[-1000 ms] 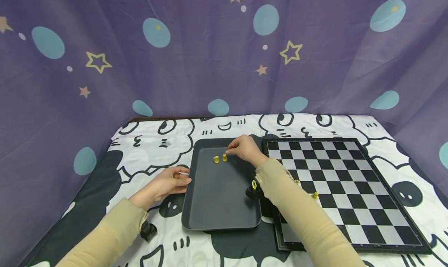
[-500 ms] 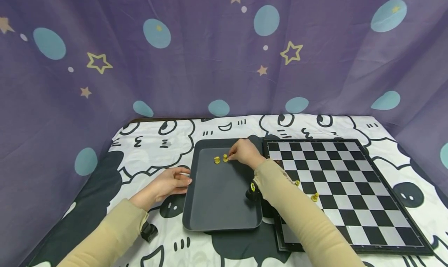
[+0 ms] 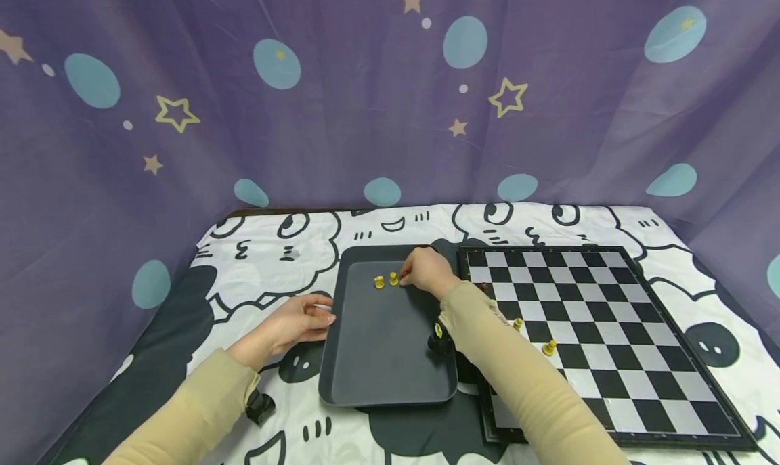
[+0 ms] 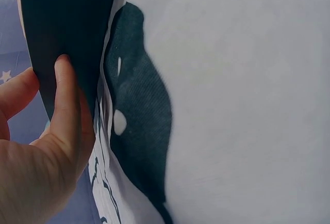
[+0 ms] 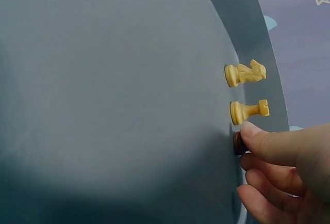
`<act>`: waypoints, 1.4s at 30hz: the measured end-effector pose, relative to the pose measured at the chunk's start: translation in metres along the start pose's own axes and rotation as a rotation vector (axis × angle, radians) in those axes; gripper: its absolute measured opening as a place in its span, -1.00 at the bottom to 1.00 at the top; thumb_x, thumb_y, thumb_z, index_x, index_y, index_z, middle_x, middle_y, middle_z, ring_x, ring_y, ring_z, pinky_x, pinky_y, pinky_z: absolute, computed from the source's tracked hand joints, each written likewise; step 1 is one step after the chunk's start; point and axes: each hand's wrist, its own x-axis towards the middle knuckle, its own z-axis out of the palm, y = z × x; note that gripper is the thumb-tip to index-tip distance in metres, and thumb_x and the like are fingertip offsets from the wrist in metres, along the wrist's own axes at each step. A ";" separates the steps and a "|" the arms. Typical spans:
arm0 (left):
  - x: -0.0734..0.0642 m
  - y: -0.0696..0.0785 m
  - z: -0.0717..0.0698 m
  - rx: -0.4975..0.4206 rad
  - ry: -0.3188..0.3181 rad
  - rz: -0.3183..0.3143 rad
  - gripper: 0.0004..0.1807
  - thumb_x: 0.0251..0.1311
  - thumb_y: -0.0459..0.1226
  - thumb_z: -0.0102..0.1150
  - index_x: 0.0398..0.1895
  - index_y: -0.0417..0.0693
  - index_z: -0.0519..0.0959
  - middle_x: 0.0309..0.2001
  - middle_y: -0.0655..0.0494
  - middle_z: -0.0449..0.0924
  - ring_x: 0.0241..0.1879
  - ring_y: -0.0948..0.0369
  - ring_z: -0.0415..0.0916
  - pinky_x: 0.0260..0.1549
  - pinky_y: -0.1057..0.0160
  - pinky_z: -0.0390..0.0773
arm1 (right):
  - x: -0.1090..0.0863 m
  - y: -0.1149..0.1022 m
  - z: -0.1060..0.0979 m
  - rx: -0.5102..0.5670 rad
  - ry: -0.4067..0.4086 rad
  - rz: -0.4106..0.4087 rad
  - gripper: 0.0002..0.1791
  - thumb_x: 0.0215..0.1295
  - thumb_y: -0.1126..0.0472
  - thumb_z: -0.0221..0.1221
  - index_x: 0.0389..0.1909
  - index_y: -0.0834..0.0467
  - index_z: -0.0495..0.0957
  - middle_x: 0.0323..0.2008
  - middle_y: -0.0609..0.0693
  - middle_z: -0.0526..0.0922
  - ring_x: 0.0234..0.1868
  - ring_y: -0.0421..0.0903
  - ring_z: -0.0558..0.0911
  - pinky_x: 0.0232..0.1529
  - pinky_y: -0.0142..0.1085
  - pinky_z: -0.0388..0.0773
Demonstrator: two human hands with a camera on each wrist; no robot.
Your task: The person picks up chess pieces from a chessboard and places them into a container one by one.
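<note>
My right hand [image 3: 428,270] pinches a small dark brown chess piece [image 5: 237,143] between thumb and fingers. Only its base shows, on the grey tray [image 3: 390,357] near the far end; its kind is hidden by the fingers. Just beside it stands a yellow rook [image 5: 250,111], and beyond that a yellow knight [image 5: 246,73], both upright in the tray. On the tray's left side, my left hand [image 3: 298,323] holds the edge. In the left wrist view its thumb is at the rim and its fingers lie along the outer wall.
Right of the tray lies a black-and-white chessboard [image 3: 585,302]. Two yellow chess pieces [image 3: 549,348] and a brown piece [image 3: 484,287] stand near its left side, close to my right sleeve. A patterned cloth [image 3: 268,248] covers the table; a purple curtain [image 3: 341,133] hangs behind.
My right hand has come down from above the rook to the tray just right of it. The yellow pieces keep their places. My left hand stays at the tray's edge.
</note>
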 end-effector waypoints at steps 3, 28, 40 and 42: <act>0.000 -0.001 0.001 -0.003 0.000 -0.004 -0.45 0.28 -0.41 0.09 0.28 -0.43 0.20 -0.20 -0.02 0.46 -0.26 0.26 0.51 -0.13 0.20 0.68 | 0.000 0.000 0.001 -0.017 0.005 0.002 -0.85 0.07 0.11 0.38 -0.32 0.02 0.75 -0.27 -0.10 0.73 -0.26 -0.11 0.67 -0.21 -0.26 0.65; 0.003 0.000 0.001 -0.005 -0.007 -0.006 -0.46 0.29 -0.41 0.08 0.28 -0.42 0.20 -0.21 0.00 0.46 -0.26 0.28 0.51 -0.13 0.21 0.67 | 0.000 0.001 -0.002 0.056 0.026 0.020 -0.77 0.05 0.16 0.40 -0.25 0.14 0.70 -0.21 0.00 0.72 -0.19 -0.04 0.66 -0.15 -0.21 0.64; 0.000 0.003 0.001 0.010 0.001 -0.030 -0.44 0.28 -0.41 0.10 0.29 -0.41 0.20 -0.14 -0.07 0.46 -0.24 0.25 0.53 -0.12 0.20 0.68 | -0.004 -0.009 -0.019 0.132 0.029 -0.032 -0.60 0.12 0.14 0.35 -0.01 0.18 0.62 -0.13 0.08 0.67 -0.10 -0.01 0.63 -0.06 -0.15 0.61; 0.000 0.004 0.000 0.014 0.002 -0.028 -0.44 0.28 -0.41 0.10 0.29 -0.41 0.20 -0.14 -0.07 0.46 -0.24 0.25 0.52 -0.12 0.21 0.68 | -0.006 -0.011 -0.023 0.157 0.028 -0.050 -0.60 0.13 0.14 0.34 0.00 0.18 0.61 -0.13 0.08 0.67 -0.10 -0.01 0.62 -0.06 -0.16 0.60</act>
